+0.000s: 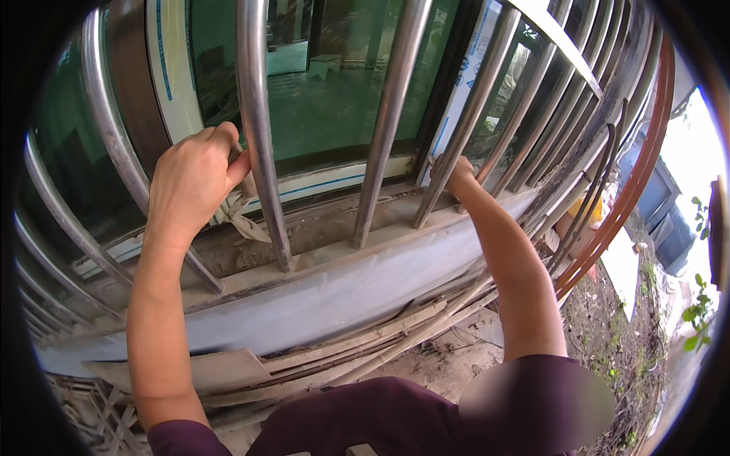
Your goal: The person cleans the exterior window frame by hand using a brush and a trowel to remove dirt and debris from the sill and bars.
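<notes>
My left hand (196,178) is raised between two upright metal bars (260,129), its fingers curled and pinched together. A crumpled, pale, rag-like strip (247,220) hangs from beneath the fingers, close to the window sill. On the other side, my right hand (456,175) reaches in past the bars, low against the window frame (445,137), which carries white film with blue print. Its fingers look bent inward; a bar and the hand itself hide what they grip. Behind the bars stands a green-tinted window pane (327,114).
A dusty ledge (319,224) runs under the window, above a pale wall (342,285). Long poles and boards (380,334) lie along the wall's foot. Reddish-brown pipes (620,220) curve down at the right, beside weedy ground (608,342). A pale, curved strip (563,42) crosses the upper right bars.
</notes>
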`<control>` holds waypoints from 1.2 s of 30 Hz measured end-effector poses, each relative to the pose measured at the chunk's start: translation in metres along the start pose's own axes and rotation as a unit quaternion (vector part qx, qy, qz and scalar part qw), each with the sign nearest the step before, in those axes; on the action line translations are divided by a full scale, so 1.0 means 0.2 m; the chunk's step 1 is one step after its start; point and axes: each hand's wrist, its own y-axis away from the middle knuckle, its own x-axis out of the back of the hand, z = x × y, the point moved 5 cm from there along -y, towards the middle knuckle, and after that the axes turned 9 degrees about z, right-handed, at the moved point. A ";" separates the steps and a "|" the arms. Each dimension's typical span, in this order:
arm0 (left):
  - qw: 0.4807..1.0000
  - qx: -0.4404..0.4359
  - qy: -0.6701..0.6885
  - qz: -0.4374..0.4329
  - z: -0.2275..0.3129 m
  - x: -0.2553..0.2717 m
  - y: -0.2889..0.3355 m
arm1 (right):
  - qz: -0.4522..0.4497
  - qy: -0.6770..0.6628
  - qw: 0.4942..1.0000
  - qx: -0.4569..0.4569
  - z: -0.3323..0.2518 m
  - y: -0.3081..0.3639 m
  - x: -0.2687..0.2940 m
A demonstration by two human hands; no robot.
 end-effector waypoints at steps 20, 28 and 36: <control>1.000 -0.001 0.004 0.016 -0.05 0.01 0.03 | 0.068 -0.039 0.997 -0.022 -0.08 0.08 0.12; 1.000 -0.003 0.025 0.017 -0.05 -0.02 0.02 | 0.000 0.005 1.000 -0.022 -0.16 0.01 0.08; 1.000 -0.012 0.018 0.015 -0.03 -0.01 0.01 | -0.019 0.024 1.000 0.008 -0.12 -0.03 0.01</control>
